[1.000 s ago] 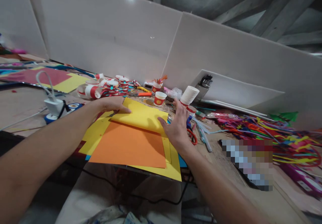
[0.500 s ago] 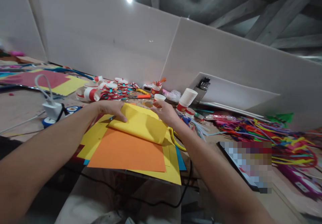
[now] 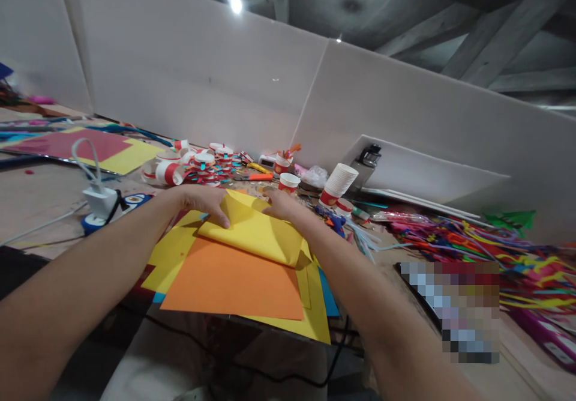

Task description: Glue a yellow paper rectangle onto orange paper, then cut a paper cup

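Observation:
A yellow sheet [image 3: 252,227], folded over toward me, lies on an orange sheet [image 3: 234,284] at the middle. My left hand [image 3: 207,202] grips the folded sheet at its left side, thumb on top and the other fingers largely hidden. At the sheet's far right edge, my right hand [image 3: 281,204] is closed on the paper, fingertips partly out of sight. Under the orange sheet are more yellow sheets [image 3: 315,323] and a blue one [image 3: 328,296].
Behind the paper stand a white cup [image 3: 289,182], a tilted cup stack [image 3: 338,183] and a dark bottle [image 3: 366,164]. Cut red-and-white cups [image 3: 204,167] lie left of them. A charger [image 3: 99,202] is at left; colourful pipe cleaners [image 3: 450,239] and a blurred-out device [image 3: 450,311] are at right.
My right hand has moved slightly left and down along the far edge of the folded yellow sheet. The whole view has shifted a little. My left hand keeps its hold.

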Tool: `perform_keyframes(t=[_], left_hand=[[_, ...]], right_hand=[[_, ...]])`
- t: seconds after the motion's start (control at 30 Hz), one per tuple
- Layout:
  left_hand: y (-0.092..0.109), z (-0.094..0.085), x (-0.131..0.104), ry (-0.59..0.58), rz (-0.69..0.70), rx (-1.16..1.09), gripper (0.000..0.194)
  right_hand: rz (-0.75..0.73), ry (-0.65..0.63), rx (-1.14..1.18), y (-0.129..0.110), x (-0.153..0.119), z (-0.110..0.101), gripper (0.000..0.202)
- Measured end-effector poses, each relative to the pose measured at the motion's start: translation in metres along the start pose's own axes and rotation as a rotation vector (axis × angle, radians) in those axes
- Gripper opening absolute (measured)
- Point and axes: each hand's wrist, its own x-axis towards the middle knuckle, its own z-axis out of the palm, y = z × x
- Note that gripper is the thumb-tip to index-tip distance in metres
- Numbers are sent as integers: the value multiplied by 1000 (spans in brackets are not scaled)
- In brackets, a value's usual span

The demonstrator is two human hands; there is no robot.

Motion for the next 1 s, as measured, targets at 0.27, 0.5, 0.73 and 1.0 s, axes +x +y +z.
perform_keyframes(t=[0.27, 0.5, 0.73, 1.0], left_hand=[[-12, -4, 6, 28, -8, 112, 39], [0, 1, 2, 52, 8, 12, 38], [2, 1, 5, 182, 32, -7, 34], [11, 6, 2, 235, -98, 302, 34]], right_hand=[[-23, -47, -19, -9, 4, -4, 52], [36, 28, 31, -13, 6, -8, 41], [72, 233, 135, -4, 1, -6, 23], [50, 329, 189, -6, -6, -6, 19]])
